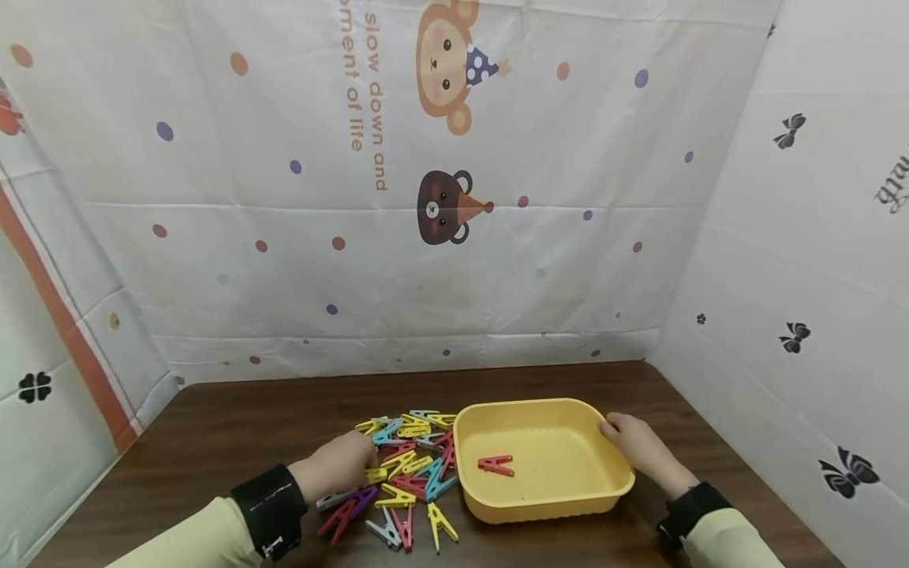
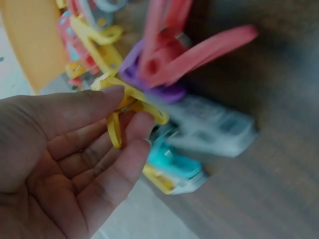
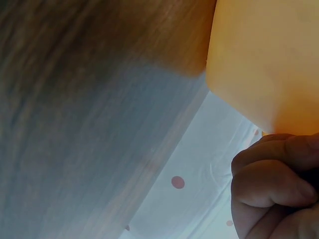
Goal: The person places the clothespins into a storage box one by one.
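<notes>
At the pile's left side my left hand pinches a yellow clothespin between thumb and fingertips. Around it lies a heap of plastic clothespins in yellow, blue, red, purple and grey; a red clothespin and a grey one lie close by in the left wrist view. My right hand grips the right rim of a yellow basin, thumb over the edge; curled fingers show beside its wall in the right wrist view. Inside the basin rests one red clothespin.
The basin stands directly right of the heap on a dark brown wooden table. White printed cloth hangs behind the table and along both sides. A yellow clothespin lies at the heap's front edge.
</notes>
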A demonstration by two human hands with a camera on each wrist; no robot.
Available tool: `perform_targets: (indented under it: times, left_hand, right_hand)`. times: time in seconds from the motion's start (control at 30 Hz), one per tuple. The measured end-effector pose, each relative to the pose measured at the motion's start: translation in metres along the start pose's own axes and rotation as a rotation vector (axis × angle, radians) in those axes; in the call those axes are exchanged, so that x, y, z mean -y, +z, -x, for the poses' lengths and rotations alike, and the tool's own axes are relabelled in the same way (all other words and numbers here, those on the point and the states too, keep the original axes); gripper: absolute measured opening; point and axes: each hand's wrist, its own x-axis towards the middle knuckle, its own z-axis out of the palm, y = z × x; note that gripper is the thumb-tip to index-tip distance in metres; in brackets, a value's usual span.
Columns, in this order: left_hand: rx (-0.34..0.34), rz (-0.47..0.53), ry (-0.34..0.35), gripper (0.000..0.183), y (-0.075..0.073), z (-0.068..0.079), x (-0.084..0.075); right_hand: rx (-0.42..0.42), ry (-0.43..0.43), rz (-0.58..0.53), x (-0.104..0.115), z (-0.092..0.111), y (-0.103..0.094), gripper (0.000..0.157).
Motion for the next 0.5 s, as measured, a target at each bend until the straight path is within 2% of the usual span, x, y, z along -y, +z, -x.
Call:
perform_targets:
  times: [0.13,0.2,0.27,0.4,0.5]
  left_hand:
    - [-0.034,-0.029,0.018,0.023,-0.021,-0.003,-0.008]
    - [-0.051,-0.059,0.024,0.009,-0.036,-0.005,-0.015]
    - [-0.048,-0.074,0.039,0.005,-0.051,-0.009,-0.023]
    - [-0.021,-0.113,0.105,0.008,-0.082,-0.02,-0.041]
    - [-0.004,-0.145,0.139,0.009,-0.097,-0.03,-0.058]
  right_hand:
    - [-0.014,-0.015,0.012,-0.001,0.0,0.001,0.029]
    - [-0.009,-0.009,0.008,-0.001,0.0,0.0,0.029]
    - [-0.006,-0.012,0.007,-0.001,0.0,0.0,0.029]
    - [-0.012,-0.012,0.002,-0.001,0.0,0.0,0.029]
    - [-0.014,-0.011,0.0,-0.001,0.0,0.0,0.029]
